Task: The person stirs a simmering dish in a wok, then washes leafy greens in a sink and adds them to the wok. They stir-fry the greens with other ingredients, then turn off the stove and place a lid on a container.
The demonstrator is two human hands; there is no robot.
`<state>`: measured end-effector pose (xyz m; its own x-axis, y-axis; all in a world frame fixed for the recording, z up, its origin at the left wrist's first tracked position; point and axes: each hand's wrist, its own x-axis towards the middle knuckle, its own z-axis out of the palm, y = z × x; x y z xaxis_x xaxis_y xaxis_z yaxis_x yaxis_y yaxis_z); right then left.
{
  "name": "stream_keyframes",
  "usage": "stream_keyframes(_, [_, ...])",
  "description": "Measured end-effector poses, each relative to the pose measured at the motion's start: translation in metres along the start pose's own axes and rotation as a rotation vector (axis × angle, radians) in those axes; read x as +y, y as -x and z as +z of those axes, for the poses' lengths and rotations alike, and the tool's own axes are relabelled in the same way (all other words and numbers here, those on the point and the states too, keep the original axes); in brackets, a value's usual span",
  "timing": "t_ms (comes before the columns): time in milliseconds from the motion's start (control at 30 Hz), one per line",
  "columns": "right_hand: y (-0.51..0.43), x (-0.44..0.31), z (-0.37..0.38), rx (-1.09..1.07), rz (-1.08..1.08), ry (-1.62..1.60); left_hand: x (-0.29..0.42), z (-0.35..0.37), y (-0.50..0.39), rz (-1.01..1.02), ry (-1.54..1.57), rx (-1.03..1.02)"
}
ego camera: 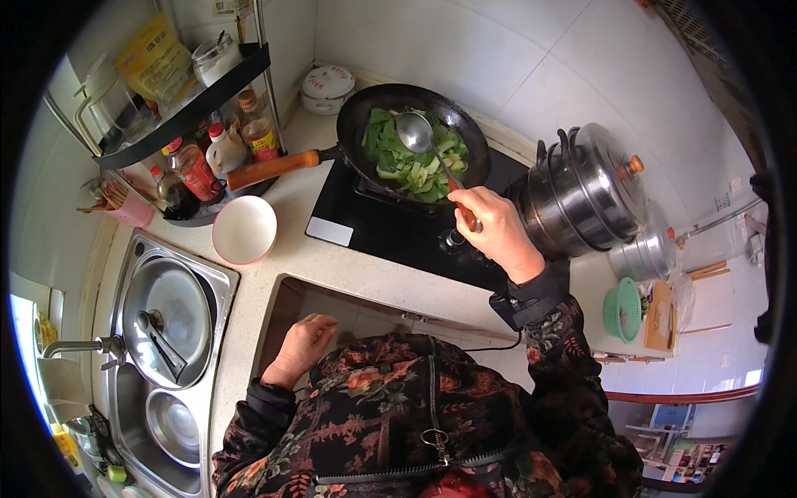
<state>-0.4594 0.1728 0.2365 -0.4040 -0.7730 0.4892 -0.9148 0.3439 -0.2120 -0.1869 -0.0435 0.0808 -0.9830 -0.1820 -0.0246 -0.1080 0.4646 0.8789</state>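
My right hand (495,224) grips the wooden handle of a metal ladle (415,132). The ladle's bowl is over chopped leafy greens (429,177) in a black wok (476,146); whether it touches them I cannot tell. The wok sits on a black glass cooktop (386,227), its wooden handle (274,169) pointing left over the counter. Low in front of my body, off the counter's edge, my left hand (306,343) hangs with fingers loosely curled and nothing visible in it. A white bowl with a red rim (245,229) rests on the counter left of the cooktop.
A steel steamer pot (570,193) stands right of the wok. Sauce bottles (194,167) crowd a corner rack (187,109) at left. In the sink (140,429) area lie a large pan lid (180,299) and a steel basin (174,426). A green basket (622,310) is far right.
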Motion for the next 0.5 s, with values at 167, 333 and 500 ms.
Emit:
stream_keyframes(167, [-0.004,0.015,-0.009,0.046,-0.038,0.125,0.005,0.005,-0.008,-0.005,-0.019,-0.016])
stream_keyframes(333, [0.002,0.016,-0.014,-0.039,-0.063,0.128,0.008,0.009,-0.015,-0.01,-0.004,-0.029])
stream_keyframes(500, [0.011,-0.01,-0.023,-0.142,-0.15,0.042,0.006,0.012,-0.02,-0.003,-0.003,-0.063])
